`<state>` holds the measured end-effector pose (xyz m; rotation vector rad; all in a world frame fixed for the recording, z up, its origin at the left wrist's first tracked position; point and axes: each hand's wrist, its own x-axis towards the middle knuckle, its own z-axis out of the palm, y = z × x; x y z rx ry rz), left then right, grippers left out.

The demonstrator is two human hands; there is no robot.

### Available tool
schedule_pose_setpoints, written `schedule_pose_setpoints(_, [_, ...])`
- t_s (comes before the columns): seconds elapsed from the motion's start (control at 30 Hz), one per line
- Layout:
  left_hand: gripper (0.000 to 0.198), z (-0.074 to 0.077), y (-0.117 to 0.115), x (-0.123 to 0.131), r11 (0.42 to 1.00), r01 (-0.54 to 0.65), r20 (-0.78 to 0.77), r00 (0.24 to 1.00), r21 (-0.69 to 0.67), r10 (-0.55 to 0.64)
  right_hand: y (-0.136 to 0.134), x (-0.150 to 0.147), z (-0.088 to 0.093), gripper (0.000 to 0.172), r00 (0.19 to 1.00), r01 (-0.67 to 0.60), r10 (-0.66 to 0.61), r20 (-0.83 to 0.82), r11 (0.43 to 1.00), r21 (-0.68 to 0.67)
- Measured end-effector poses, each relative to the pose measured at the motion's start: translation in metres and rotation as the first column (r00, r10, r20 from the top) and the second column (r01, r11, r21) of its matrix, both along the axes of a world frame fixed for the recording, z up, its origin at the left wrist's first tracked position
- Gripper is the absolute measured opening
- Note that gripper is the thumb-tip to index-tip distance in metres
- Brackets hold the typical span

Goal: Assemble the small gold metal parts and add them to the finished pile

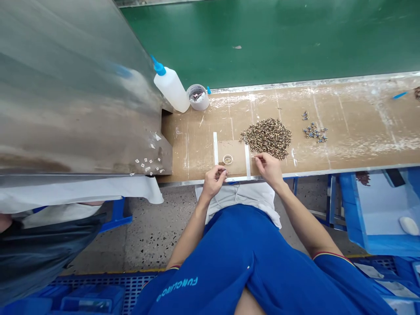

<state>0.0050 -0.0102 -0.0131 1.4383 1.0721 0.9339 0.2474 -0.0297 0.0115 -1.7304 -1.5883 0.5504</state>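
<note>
1. Workshop bench: the tabletop (pixel 348 118), faced in scuffed brown card with a metal strip along its near edge, runs below a green panel (pixel 262 39). The person works at that near edge.
2. Left hand (pixel 213 183): grip pressed together, thumb and fingers pinching a small dark piece (pixel 220 173) just over the near edge. The piece is too small to identify.
3. Right hand (pixel 269 169): grip pressed together at the fingertips on a thin pale sliver (pixel 255 157), held just above the tabletop. Its nature cannot be told.
4. Between the hands, a small clear round dish (pixel 227 159) sits on a card square (pixel 231 153) flanked by two white tape strips (pixel 215 148).
5. Just beyond the right hand, mid-tabletop, lies a heap of small brass parts (pixel 267 138).
6. Farther right, toward the far edge, sits a small group of blue-marked metal parts (pixel 313 132).
7. Progress, as judged: the brass heap far outnumbers the blue-marked group, so most parts appear unworked. The link between the two lots cannot be confirmed.
8. Far left corner: a white squeeze bottle (pixel 169 87) with a blue nozzle stands beside a round pot (pixel 197 97).
</note>
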Motion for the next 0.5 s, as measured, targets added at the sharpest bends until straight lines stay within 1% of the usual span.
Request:
schedule_pose_setpoints(0.07, [0.023,-0.001,0.001,-0.001,1.000,0.013,-0.005,1.000,0.023,-0.013,-0.004,-0.018,0.000,0.025,0.978,0.037,-0.045,-0.203,0.998,-0.043])
schedule_pose_setpoints(0.1, [0.023,-0.001,0.001,-0.001,0.999,0.021,-0.010,1.000,0.038,-0.021,-0.006,-0.028,-0.001,0.028,0.950,0.042,-0.062,-0.306,0.997,-0.072])
schedule_pose_setpoints(0.17, [0.025,-0.001,0.002,-0.002,0.997,0.038,-0.026,0.999,0.071,-0.036,-0.010,-0.047,-0.004,0.034,0.866,0.037,-0.098,-0.491,0.991,-0.132])
schedule_pose_setpoints(0.23, [0.028,0.000,0.002,-0.001,0.993,0.052,-0.047,0.998,0.105,-0.047,-0.012,-0.064,-0.009,0.040,0.770,0.029,-0.138,-0.623,0.983,-0.182])
schedule_pose_setpoints(0.3, [0.030,0.001,0.002,-0.001,0.989,0.062,-0.069,0.996,0.134,-0.053,-0.013,-0.076,-0.012,0.044,0.698,0.023,-0.171,-0.696,0.976,-0.217])
schedule_pose_setpoints(0.37, [0.032,0.001,0.002,0.000,0.985,0.068,-0.086,0.995,0.160,-0.054,-0.013,-0.083,-0.015,0.046,0.658,0.015,-0.188,-0.729,0.972,-0.236])
schedule_pose_setpoints(0.43, [0.034,0.002,0.001,0.001,0.980,0.073,-0.101,0.993,0.186,-0.055,-0.013,-0.085,-0.017,0.048,0.643,0.006,-0.189,-0.742,0.970,-0.242])
schedule_pose_setpoints(0.5, [0.035,0.003,0.001,0.002,0.973,0.084,-0.131,0.990,0.215,-0.056,-0.013,-0.085,-0.019,0.049,0.649,-0.005,-0.180,-0.740,0.971,-0.240])
